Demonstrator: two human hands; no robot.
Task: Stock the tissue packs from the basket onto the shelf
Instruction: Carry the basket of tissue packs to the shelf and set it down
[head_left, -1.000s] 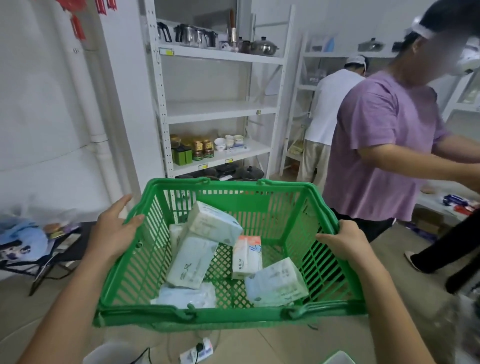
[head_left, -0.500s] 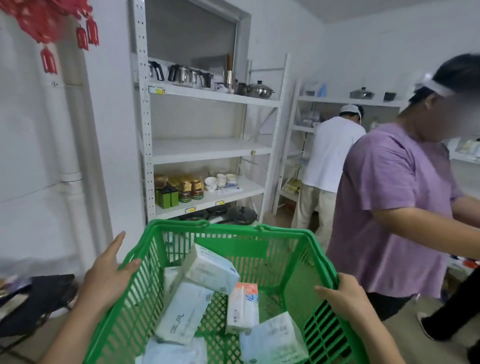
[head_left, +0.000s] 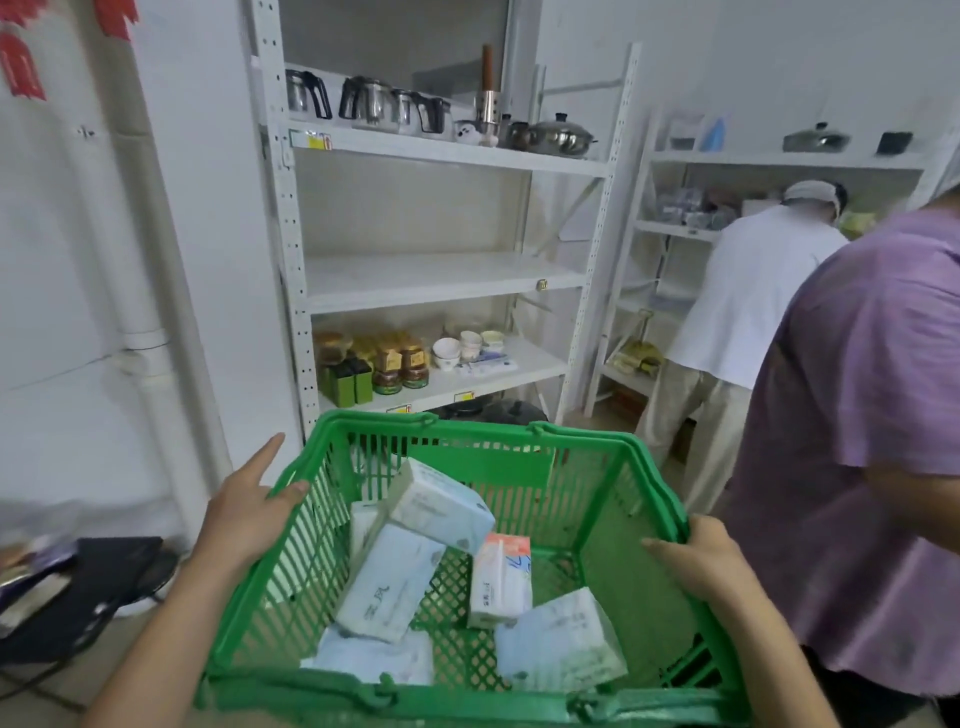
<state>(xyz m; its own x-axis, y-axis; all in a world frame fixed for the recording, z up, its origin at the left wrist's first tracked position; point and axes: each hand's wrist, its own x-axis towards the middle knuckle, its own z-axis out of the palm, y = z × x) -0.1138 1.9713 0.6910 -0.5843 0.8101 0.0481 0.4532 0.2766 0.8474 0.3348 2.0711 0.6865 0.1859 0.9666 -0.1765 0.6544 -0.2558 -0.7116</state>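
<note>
I carry a green plastic basket (head_left: 618, 525) in front of me. My left hand (head_left: 244, 514) grips its left rim, index finger sticking out. My right hand (head_left: 701, 561) holds its right rim. Several tissue packs lie loose inside: a white one tilted on top (head_left: 441, 504), a pale blue one (head_left: 392, 590), a small pack with an orange top (head_left: 501, 579), and another at the front right (head_left: 561, 642). Ahead stands a white metal shelf unit (head_left: 447, 280) whose middle board is bare.
Kettles and pots (head_left: 395, 106) fill the top board; jars and cups (head_left: 400, 364) sit on the lower one. A person in a purple shirt (head_left: 862, 441) stands close on my right; another in white (head_left: 748, 312) faces a second shelf behind. A black chair (head_left: 98, 587) is at left.
The basket and I have come closer to the white shelf unit, which looms larger. My view has tilted upward. Both hands keep their grip on the rims.
</note>
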